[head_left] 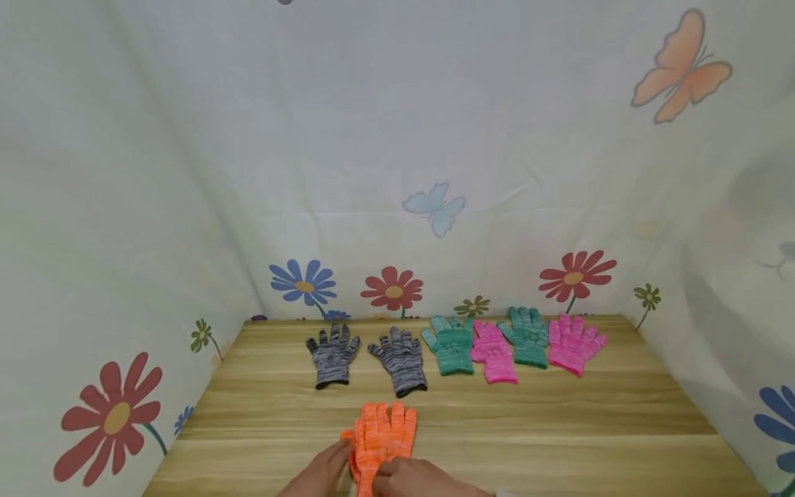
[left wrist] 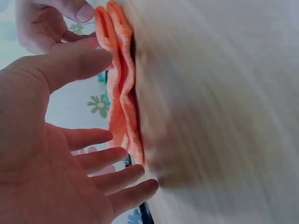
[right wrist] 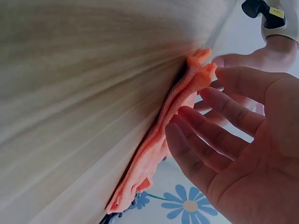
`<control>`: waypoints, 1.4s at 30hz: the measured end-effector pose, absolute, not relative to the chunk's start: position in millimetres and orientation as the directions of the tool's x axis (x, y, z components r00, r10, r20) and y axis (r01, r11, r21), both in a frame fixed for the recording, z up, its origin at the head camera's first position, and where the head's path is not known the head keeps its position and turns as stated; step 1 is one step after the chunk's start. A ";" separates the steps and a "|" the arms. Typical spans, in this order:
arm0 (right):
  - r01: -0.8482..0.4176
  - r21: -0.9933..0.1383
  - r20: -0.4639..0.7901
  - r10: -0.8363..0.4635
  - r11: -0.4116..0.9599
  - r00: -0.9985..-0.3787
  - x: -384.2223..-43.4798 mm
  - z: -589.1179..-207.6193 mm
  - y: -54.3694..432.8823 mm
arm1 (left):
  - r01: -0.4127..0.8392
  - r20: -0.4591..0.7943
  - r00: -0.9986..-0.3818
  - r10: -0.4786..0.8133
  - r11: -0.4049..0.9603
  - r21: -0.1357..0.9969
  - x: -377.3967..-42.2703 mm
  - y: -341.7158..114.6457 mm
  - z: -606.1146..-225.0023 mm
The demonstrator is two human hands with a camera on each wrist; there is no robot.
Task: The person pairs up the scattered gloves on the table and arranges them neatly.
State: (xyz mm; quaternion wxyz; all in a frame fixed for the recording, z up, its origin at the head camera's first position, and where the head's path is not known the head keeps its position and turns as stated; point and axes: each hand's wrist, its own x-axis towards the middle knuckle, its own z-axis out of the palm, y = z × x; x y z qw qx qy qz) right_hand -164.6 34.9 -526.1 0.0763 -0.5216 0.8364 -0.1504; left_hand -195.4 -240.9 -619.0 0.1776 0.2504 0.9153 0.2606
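Two orange knit gloves (head_left: 384, 436) lie one on top of the other near the front of the table, fingers pointing away from me. My left hand (head_left: 321, 471) is at their left edge; the left wrist view shows its fingers extended and spread, the thumb beside the layered cuffs (left wrist: 122, 74). Over the cuff end is my right hand (head_left: 413, 478), its fingertips right at the fabric. In the right wrist view that right hand (right wrist: 243, 126) has loosely bent, separated fingers along the side of the stack. Neither hand is wrapped round the gloves.
Along the back of the wooden table (head_left: 559, 428) lie two grey gloves (head_left: 399, 360), two green gloves (head_left: 453, 348) and two pink gloves (head_left: 573, 345). Light cloth walls (head_left: 385, 124) printed with flowers and butterflies enclose the table at the back and both sides.
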 end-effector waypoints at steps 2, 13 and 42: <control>-0.841 -0.333 0.022 -0.888 0.427 -0.460 -167.2 -522.8 37.3 | 0.397 -0.130 -0.830 0.542 0.739 0.544 -193.0 -238.5 -613.7; -0.836 -0.274 0.013 -0.868 0.475 -0.497 -171.9 -515.2 48.1 | 0.279 -0.210 -0.843 0.494 0.737 0.616 -208.0 -229.5 -618.3; -0.791 -0.203 -0.060 -0.814 0.577 -0.578 -170.9 -515.8 57.2 | 0.497 -0.177 -0.794 0.582 0.788 0.363 -165.0 -186.8 -532.6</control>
